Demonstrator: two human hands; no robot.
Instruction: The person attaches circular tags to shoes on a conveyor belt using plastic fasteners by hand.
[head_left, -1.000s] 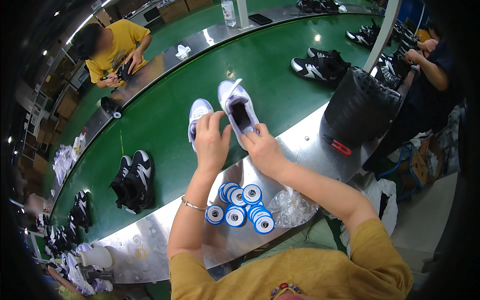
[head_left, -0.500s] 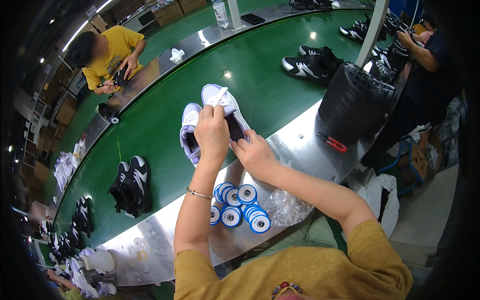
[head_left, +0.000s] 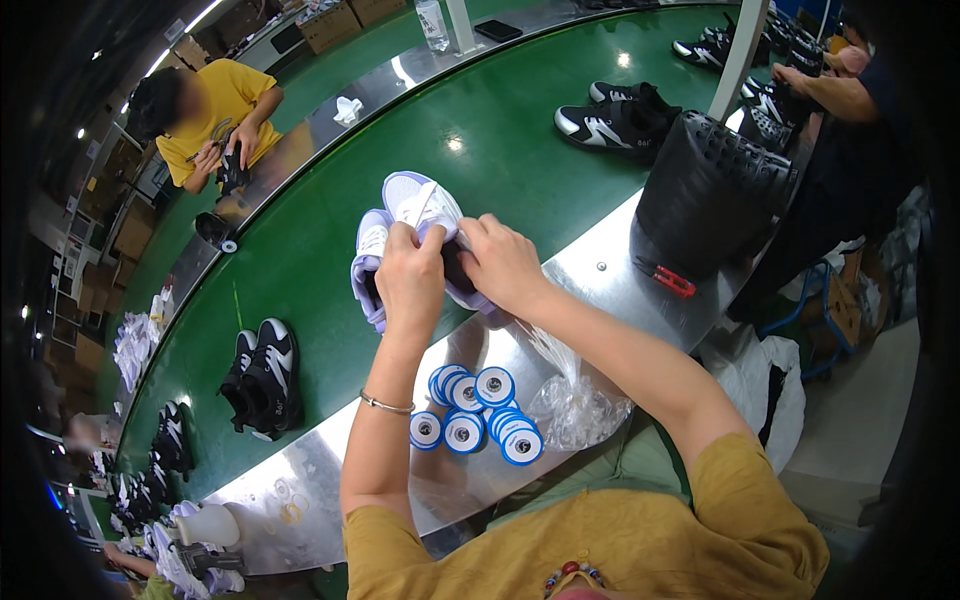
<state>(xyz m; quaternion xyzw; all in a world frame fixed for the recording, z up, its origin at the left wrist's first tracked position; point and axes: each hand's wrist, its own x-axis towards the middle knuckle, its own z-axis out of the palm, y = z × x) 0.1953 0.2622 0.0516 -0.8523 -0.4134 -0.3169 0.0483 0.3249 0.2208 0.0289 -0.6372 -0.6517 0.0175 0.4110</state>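
Pale lilac-and-white sneakers (head_left: 415, 215), 2, on the green conveyor belt (head_left: 500, 140) at the steel bench (head_left: 600, 270) edge. Left hand (head_left: 410, 280) closed on the nearer shoe's tongue; right hand (head_left: 505, 262) gripping its collar. Blue-and-white round spools (head_left: 475, 415), about 9, clustered on the bench beside 1 clear plastic bag (head_left: 575, 400). Black sneakers (head_left: 262, 375), 1 pair, lying further left.

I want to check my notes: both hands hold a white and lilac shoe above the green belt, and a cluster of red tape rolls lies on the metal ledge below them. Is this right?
Not quite: the head view shows the tape rolls are blue and white, not red. The rest holds: the left hand and right hand grip the white and lilac shoe above the green belt, and the rolls lie on the metal ledge.
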